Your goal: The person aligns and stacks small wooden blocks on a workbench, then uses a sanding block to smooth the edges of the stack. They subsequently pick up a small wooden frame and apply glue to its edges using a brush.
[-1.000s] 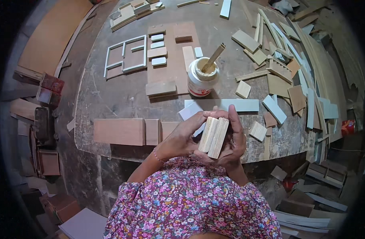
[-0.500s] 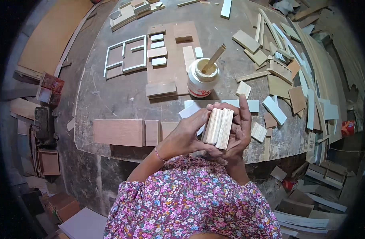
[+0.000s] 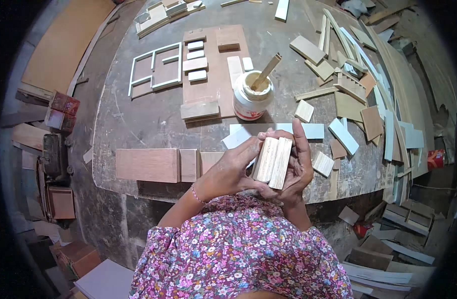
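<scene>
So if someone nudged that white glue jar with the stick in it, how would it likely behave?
The glue jar looks squat with a wide base, so it would probably slide across the workbench rather than tip. The wooden stick leans out over the rim, so a knock there could lever it sideways. It stands open, so tipping would likely spill glue.

Pale wood blocks (image 3: 272, 162), pink floral dress (image 3: 243, 254), white jar (image 3: 252, 99)

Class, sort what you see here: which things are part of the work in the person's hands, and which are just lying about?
In hand:
- two pale wooden blocks, pressed side by side
- left hand
- right hand
- glue jar with stick, just beyond

Lying about:
- white frame
- brown panel
- offcuts
- workbench
</scene>
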Available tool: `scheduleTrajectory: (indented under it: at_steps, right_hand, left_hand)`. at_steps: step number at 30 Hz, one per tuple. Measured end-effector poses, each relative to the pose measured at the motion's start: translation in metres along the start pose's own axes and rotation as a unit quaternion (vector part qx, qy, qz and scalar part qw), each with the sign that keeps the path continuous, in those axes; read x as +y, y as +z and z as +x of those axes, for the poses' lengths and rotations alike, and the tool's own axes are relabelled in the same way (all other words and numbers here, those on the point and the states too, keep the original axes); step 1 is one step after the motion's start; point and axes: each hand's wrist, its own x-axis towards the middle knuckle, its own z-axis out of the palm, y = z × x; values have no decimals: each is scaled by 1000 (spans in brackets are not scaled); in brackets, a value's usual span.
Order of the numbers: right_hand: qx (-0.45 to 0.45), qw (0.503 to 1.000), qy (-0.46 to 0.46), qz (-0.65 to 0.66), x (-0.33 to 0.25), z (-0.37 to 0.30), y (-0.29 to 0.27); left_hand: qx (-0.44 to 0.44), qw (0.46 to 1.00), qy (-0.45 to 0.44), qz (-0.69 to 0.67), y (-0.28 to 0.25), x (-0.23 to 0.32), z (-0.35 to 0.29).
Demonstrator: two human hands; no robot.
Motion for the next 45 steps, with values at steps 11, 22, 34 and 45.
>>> scheduleTrajectory:
  at_steps: [11,22,34,45]
  right_hand:
    - [-7,991,115,-72,-8,16,-12]
    - [38,981,159,-103,-18,-7,-2]
    - [29,994,76,-78,-24,2,-3]
    - [-39,990,-19,-136,-32,11,-1]
  left_hand:
    - [83,917,-202,-333,6,-24,0]
    - [232,811,-140,-519,9,-10,15]
    - [152,690,-218,-674,-7,19,4]
    - [150,613,-256,-733,-4,32,-2]
